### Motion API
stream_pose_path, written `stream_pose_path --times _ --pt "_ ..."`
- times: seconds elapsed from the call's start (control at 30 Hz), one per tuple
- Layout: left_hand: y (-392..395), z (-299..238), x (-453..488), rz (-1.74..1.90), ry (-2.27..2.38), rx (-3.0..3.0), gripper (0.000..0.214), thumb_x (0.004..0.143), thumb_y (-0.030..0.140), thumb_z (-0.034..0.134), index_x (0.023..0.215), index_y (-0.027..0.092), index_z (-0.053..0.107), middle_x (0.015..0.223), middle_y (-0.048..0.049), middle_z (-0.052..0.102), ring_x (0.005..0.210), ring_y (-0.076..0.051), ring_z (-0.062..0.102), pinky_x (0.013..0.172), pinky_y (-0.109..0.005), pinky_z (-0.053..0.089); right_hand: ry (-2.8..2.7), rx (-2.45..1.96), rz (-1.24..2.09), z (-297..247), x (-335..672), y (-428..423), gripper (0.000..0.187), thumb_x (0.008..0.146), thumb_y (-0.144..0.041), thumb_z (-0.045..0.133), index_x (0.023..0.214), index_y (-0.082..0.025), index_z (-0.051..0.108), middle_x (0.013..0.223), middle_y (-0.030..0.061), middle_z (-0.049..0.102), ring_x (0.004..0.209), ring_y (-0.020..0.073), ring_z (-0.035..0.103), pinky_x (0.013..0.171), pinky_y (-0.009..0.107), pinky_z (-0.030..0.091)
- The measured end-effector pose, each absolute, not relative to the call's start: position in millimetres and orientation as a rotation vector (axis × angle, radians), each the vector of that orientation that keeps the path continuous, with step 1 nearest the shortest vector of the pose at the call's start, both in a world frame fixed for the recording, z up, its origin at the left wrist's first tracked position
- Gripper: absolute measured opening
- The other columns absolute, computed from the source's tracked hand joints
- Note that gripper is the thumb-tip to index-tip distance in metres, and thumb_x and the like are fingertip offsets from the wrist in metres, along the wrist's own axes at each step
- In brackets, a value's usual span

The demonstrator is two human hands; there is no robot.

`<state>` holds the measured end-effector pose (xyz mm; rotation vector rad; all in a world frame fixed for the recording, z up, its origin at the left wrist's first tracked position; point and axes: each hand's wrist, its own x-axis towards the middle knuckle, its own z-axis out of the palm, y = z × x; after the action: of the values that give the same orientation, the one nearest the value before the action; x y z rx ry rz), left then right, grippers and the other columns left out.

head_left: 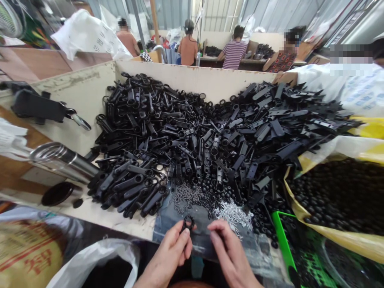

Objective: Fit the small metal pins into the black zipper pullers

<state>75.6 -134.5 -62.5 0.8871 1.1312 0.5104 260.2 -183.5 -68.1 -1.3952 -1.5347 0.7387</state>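
Two hands work just in front of the black plastic part heap (pixel 192 140). Left hand (pixel 166 256): grip closed on one ring-ended black part (pixel 188 224). Right hand (pixel 232 254): grip loosely open, nothing visible in it. Two patches of silver screws (pixel 232 216) lie between hands and heap.

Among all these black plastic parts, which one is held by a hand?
The small ring-ended part pinched in the left hand; every other one lies in the heap.
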Motion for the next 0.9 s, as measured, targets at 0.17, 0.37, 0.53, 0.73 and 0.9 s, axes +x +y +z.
stream_pose_path --times 0.17,0.37,0.53,0.73,0.9 --pt "-135 -66 75 0.537 1.122 0.846 0.062 0.082 0.073 0.061 0.106 0.016 0.060 0.057 0.0076 0.052 0.044 -0.006 0.027 0.045 -0.022 0.019 -1.648 -1.418 0.739 -78 257 -181 0.019 0.106 -0.022 0.041 0.120 -0.027 0.053 0.092 0.0014 0.065 0.079 0.0152 0.067 0.074 0.022 0.055" --pt "-137 -71 75 0.547 1.137 0.895 0.062 0.083 0.074 0.059 0.108 0.017 0.059 0.058 0.0074 0.052 0.046 -0.007 0.031 0.046 -0.022 0.021 -2.075 -1.437 0.515 -52 263 -173 0.038 0.108 -0.021 0.033 0.135 -0.029 0.058 0.093 0.0042 0.066 0.069 0.0152 0.069 0.061 0.022 0.054" --pt "-138 -67 75 0.527 1.142 0.936 0.061 0.086 0.074 0.055 0.108 0.017 0.057 0.060 0.0074 0.051 0.048 -0.008 0.034 0.047 -0.022 0.023 -2.168 -1.490 0.338 -56 255 -174 0.045 0.108 -0.016 0.028 0.133 -0.022 0.064 0.084 0.0045 0.066 0.060 0.0133 0.068 0.052 0.020 0.049" --pt "-136 -67 77 0.528 1.154 0.941 0.060 0.086 0.075 0.055 0.104 0.017 0.056 0.059 0.0084 0.050 0.048 -0.008 0.033 0.046 -0.022 0.022 -2.211 -1.527 0.292 -59 252 -176 0.043 0.103 -0.010 0.033 0.132 -0.021 0.064 0.082 0.0037 0.067 0.058 0.0138 0.068 0.051 0.022 0.047" --pt "-140 -77 83 0.598 1.204 0.817 0.058 0.081 0.073 0.063 0.101 0.018 0.059 0.058 0.0092 0.048 0.046 -0.007 0.033 0.043 -0.018 0.022 -2.287 -1.546 0.131 -59 245 -176 0.042 0.089 -0.002 0.051 0.127 -0.015 0.065 0.084 0.0039 0.071 0.061 0.0153 0.068 0.048 0.024 0.046"
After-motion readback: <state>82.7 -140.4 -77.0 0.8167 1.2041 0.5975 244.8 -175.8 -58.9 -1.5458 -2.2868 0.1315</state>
